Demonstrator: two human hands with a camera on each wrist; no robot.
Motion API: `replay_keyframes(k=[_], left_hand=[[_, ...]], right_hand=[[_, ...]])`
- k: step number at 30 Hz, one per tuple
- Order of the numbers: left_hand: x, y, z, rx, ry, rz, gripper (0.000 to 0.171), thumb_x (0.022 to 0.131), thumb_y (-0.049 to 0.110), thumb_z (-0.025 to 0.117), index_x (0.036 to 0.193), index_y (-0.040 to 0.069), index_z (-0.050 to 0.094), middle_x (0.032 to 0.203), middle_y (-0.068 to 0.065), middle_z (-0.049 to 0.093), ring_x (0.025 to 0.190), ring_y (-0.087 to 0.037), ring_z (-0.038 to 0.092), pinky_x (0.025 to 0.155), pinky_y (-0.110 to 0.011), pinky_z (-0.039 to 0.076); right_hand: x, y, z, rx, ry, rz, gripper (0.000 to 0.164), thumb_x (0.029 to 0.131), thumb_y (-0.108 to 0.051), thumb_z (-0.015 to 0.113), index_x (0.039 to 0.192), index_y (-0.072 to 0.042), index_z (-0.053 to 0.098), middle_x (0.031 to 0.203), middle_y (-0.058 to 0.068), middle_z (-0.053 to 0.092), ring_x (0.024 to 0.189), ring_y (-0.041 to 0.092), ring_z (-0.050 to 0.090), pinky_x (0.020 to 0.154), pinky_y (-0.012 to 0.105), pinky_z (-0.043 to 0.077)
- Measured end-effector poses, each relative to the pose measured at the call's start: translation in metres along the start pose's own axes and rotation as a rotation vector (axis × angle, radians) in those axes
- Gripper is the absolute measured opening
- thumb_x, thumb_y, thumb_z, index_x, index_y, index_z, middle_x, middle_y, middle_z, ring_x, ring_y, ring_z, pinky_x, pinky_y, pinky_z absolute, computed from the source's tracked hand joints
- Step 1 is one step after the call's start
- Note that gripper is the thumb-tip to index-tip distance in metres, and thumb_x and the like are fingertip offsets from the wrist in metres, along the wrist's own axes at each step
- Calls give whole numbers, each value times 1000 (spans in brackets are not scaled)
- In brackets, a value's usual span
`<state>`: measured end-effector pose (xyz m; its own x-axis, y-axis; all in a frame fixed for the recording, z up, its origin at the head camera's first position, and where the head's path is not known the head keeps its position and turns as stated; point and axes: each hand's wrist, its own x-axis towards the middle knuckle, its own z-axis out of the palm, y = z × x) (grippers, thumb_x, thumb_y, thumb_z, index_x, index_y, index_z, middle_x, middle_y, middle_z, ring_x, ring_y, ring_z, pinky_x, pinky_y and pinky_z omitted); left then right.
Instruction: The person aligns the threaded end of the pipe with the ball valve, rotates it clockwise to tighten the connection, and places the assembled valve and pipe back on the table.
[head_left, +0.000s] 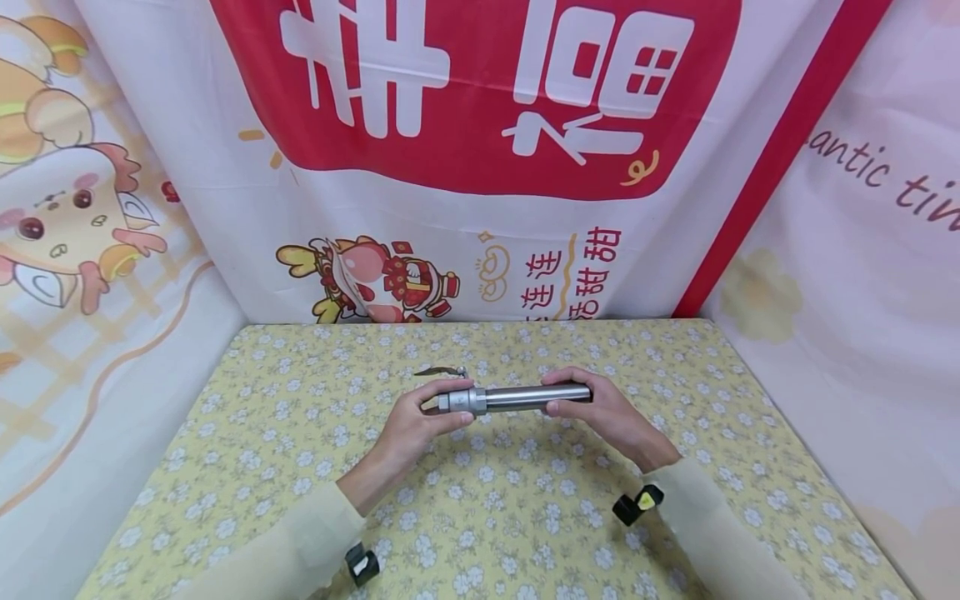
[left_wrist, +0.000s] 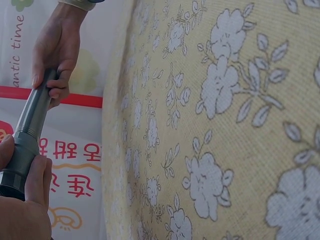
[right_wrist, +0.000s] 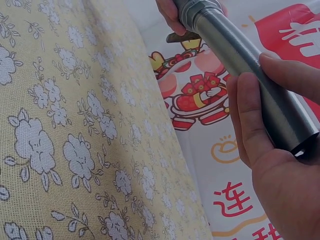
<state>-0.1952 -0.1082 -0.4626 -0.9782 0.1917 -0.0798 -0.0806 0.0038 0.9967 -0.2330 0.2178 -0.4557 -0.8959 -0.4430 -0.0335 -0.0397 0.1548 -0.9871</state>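
Observation:
A metal ball valve (head_left: 459, 402) with a thin lever handle (head_left: 437, 371) sits on the end of a smooth steel pipe (head_left: 525, 397). Both are held level above the cloth, roughly in the middle of the head view. My left hand (head_left: 411, 422) grips the valve body between thumb and fingers. The pipe's far end is pinched by my right hand (head_left: 609, 414), thumb on one side and fingers on the other. In the right wrist view the pipe's hollow end (right_wrist: 302, 145) shows beside the palm. Valve and pipe meet in line at a hex collar (head_left: 481, 401).
A yellow flowered cloth (head_left: 480, 517) covers the table. Printed white curtains surround it at the back (head_left: 202, 150), left and right (head_left: 862, 333). Small black cameras (head_left: 363, 567) are strapped to both wrists over pale sleeves (head_left: 292, 546).

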Motion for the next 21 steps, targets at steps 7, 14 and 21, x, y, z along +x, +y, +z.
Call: replay_keyframes(k=[7, 14, 21], left_hand=[[1, -1, -1, 0, -3, 0, 51, 91, 14, 90, 139, 21, 76, 150, -6, 61, 118, -23, 71, 95, -38, 60], [1, 0, 0, 4, 0, 5, 50, 92, 13, 90, 140, 20, 76, 150, -6, 61, 119, -24, 70, 97, -40, 60], [1, -1, 0, 22, 1, 11, 50, 93, 14, 89, 141, 17, 75, 150, -8, 61, 118, -24, 71, 97, -42, 60]], right_hand=[[0, -2, 1, 18, 9, 17, 44, 102, -22, 81, 140, -6, 67, 139, 16, 65, 112, 23, 76, 108, 61, 56], [2, -1, 2, 37, 16, 20, 49, 102, -22, 80, 142, 2, 63, 136, 15, 67, 109, 22, 77, 110, 64, 54], [3, 2, 1, 3, 45, 29, 43, 102, -25, 80, 138, -4, 69, 139, 14, 66, 109, 20, 75, 108, 59, 57]])
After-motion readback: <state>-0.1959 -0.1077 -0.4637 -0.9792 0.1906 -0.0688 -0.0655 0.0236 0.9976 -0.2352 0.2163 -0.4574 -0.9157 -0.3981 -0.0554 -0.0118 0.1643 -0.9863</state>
